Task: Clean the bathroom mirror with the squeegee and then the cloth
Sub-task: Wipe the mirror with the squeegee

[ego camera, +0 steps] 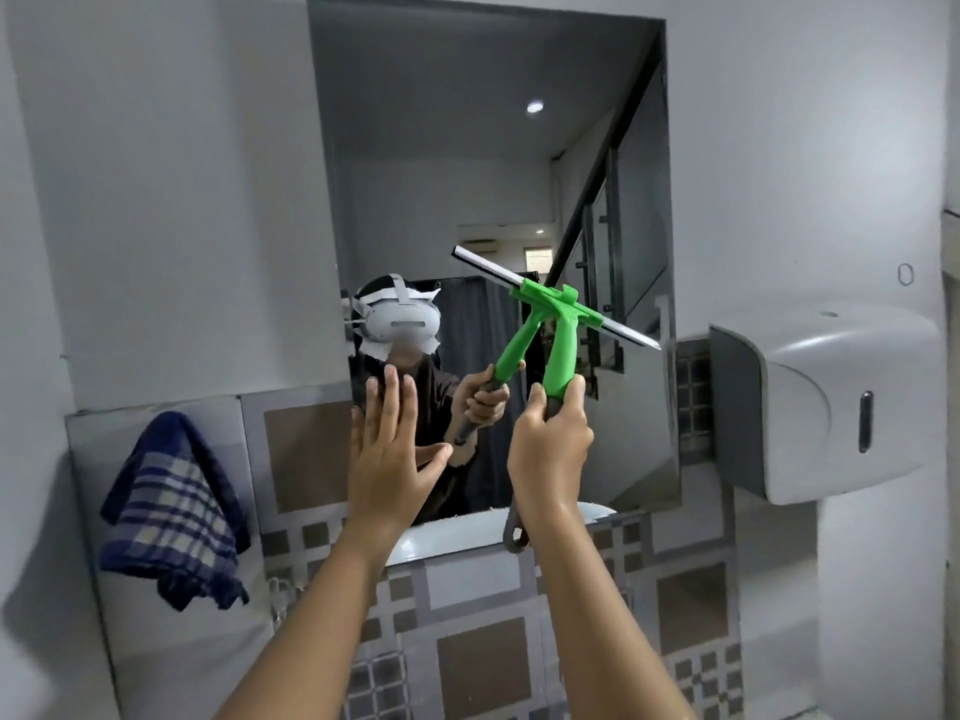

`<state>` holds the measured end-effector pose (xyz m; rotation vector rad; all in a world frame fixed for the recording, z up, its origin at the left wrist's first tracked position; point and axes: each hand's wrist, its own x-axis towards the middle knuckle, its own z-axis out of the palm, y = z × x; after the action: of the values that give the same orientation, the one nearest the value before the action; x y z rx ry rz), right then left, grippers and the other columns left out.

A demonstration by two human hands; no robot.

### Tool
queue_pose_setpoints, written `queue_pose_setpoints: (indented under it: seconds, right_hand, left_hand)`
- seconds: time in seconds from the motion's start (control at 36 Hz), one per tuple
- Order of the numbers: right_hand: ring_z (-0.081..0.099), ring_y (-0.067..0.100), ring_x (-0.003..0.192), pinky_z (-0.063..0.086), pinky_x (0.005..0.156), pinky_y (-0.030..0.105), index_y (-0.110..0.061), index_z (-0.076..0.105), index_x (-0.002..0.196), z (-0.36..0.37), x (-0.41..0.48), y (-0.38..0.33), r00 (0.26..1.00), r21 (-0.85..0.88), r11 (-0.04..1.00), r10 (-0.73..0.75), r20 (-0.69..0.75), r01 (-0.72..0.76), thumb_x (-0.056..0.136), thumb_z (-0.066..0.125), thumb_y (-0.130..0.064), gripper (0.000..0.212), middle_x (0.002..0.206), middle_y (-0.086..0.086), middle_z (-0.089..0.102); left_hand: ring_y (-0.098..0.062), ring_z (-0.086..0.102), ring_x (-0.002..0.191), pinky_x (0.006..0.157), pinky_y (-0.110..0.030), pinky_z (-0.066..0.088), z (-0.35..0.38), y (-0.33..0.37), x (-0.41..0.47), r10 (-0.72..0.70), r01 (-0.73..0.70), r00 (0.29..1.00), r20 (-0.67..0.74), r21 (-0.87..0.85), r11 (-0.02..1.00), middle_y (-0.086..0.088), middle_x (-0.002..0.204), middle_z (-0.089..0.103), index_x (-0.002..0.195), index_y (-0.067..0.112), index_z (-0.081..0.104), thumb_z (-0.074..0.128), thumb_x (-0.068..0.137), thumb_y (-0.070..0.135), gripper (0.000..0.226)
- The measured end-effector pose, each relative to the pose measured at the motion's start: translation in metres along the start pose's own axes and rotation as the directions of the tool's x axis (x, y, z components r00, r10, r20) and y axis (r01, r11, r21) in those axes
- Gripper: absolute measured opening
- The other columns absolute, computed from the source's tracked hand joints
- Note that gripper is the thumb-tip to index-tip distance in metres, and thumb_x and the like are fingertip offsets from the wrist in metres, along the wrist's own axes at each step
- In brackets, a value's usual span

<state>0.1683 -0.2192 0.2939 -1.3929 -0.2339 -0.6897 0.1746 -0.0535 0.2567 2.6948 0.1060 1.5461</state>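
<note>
The bathroom mirror [467, 148] hangs on the grey wall straight ahead. My right hand [550, 449] grips the handle of a green squeegee [563, 350]. Its blade [623, 332] lies slanted against the glass on the mirror's right side, running from upper left down to the right edge. The handle's dark end pokes out below my wrist. My left hand [389, 449] is held up flat, fingers spread, at the mirror's lower left corner; I cannot tell whether it touches the glass. A blue checked cloth [171, 511] hangs on the wall to the left.
A white wall dispenser [831, 407] juts out just right of the mirror, close to the blade's tip. Patterned grey and brown tiles [478, 657] cover the wall below. A white basin rim [441, 537] shows under the mirror, between my arms.
</note>
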Motion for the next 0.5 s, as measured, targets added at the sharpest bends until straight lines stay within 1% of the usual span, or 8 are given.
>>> queue_pose_setpoints:
  seconds: [0.08, 0.14, 0.19, 0.25, 0.36, 0.5]
  right_hand:
    - [0.047, 0.005, 0.049, 0.032, 0.039, 0.012, -0.012, 0.043, 0.117, 0.005, -0.007, -0.001, 1.0, 0.0, 1.0, -0.002, 0.002, 0.002, 0.096, 0.043, -0.019, 0.022, 0.062, -0.006, 0.049]
    - [0.045, 0.005, 0.047, 0.032, 0.039, 0.012, -0.01, 0.044, 0.119, 0.014, -0.016, -0.003, 1.0, -0.003, 1.0, 0.001, 0.009, -0.001, 0.096, 0.043, -0.02, 0.025, 0.061, -0.006, 0.048]
    - [0.045, 0.005, 0.048, 0.033, 0.044, 0.017, -0.012, 0.041, 0.128, 0.022, -0.021, -0.003, 1.0, 0.004, 1.0, 0.006, 0.022, -0.006, 0.096, 0.043, -0.022, 0.034, 0.061, -0.006, 0.048]
    - [0.045, 0.006, 0.048, 0.033, 0.046, 0.02, -0.013, 0.037, 0.134, 0.025, -0.024, -0.002, 0.999, -0.001, 1.0, -0.006, 0.04, 0.006, 0.096, 0.043, -0.023, 0.041, 0.061, -0.006, 0.049]
    - [0.045, 0.007, 0.049, 0.033, 0.046, 0.019, -0.01, 0.038, 0.132, 0.026, -0.027, 0.0, 0.998, -0.039, 0.998, -0.046, 0.05, 0.048, 0.095, 0.043, -0.024, 0.039, 0.06, -0.006, 0.049]
    - [0.049, 0.014, 0.053, 0.041, 0.051, 0.031, -0.015, 0.032, 0.138, 0.025, -0.032, 0.0, 0.995, -0.078, 0.995, -0.048, 0.085, 0.054, 0.095, 0.043, -0.024, 0.045, 0.062, -0.003, 0.051]
  left_hand:
    - [-0.026, -0.002, 0.145, 0.116, -0.032, -0.01, -0.001, -0.005, -0.003, 0.033, -0.033, 0.999, 0.022, 0.003, 0.999, -0.009, 0.157, 0.002, 0.149, 0.012, 0.008, 0.068, 0.079, 0.041, 0.097]
    - [-0.025, -0.003, 0.145, 0.116, -0.032, -0.009, -0.001, -0.012, -0.007, 0.043, -0.043, 0.998, 0.04, 0.005, 0.999, -0.009, 0.157, 0.002, 0.149, 0.012, 0.008, 0.069, 0.077, 0.041, 0.098]
    - [-0.024, -0.003, 0.145, 0.116, -0.034, -0.007, 0.0, -0.015, -0.009, 0.057, -0.058, 0.997, 0.05, 0.003, 0.998, -0.009, 0.157, 0.003, 0.149, 0.011, 0.009, 0.07, 0.076, 0.039, 0.098]
    - [-0.023, -0.005, 0.145, 0.117, -0.034, -0.006, 0.003, -0.013, -0.01, 0.067, -0.067, 0.997, 0.048, -0.006, 0.998, -0.008, 0.157, 0.002, 0.148, 0.01, 0.011, 0.071, 0.077, 0.037, 0.097]
    - [-0.022, -0.007, 0.145, 0.117, -0.041, 0.002, 0.008, -0.01, -0.016, 0.066, -0.065, 0.997, 0.042, -0.029, 0.997, -0.006, 0.158, -0.001, 0.149, 0.011, 0.008, 0.071, 0.078, 0.033, 0.097]
    - [-0.026, -0.002, 0.145, 0.116, -0.045, 0.009, 0.017, -0.007, -0.032, 0.021, -0.02, 0.999, 0.041, -0.04, 0.999, -0.008, 0.157, 0.003, 0.148, 0.009, 0.011, 0.072, 0.077, 0.031, 0.096]
